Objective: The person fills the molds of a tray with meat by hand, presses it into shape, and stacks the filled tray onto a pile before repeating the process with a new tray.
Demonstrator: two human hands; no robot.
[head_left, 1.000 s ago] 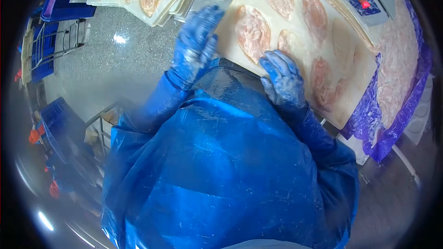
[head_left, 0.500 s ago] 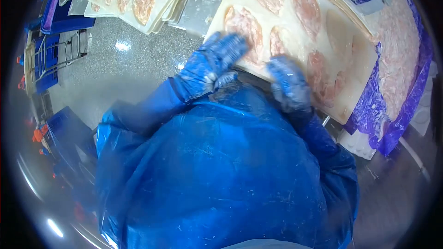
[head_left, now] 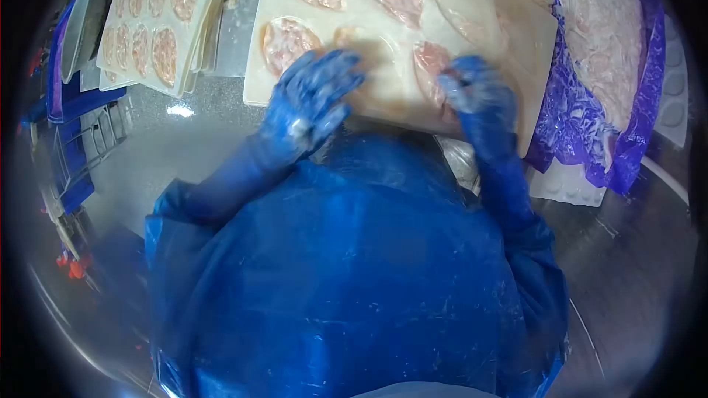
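Note:
A white moulding tray (head_left: 254, 77) with leaf-shaped cavities lies in front of me, several of them filled with pale pink minced raw meat (head_left: 290, 44). My left hand (head_left: 311, 99), in a wet blue glove, is over the tray's front edge beside the front left filled cavity. Its fingers are spread, with nothing in them. Over the front right cavity, my gloved right hand (head_left: 476, 92) is blurred, fingers curled in at the edge of the meat (head_left: 431, 66) there; what they grip, if anything, I cannot make out. Between the hands, the front middle cavity (head_left: 372, 66) shows no meat.
A large heap of minced meat (head_left: 590, 44) lies on purple plastic film (head_left: 571, 129) at the right. To the left, stacked white trays (head_left: 158, 26) hold smaller meat portions. A metal table (head_left: 181, 99) runs beneath, and a wire rack (head_left: 96, 133) stands far left.
The view has shifted, so the tray appears farther left. My left hand has moved off the front left portion. Meat seen earlier in the front middle cavity no longer shows; my right hand is over the front right cavity.

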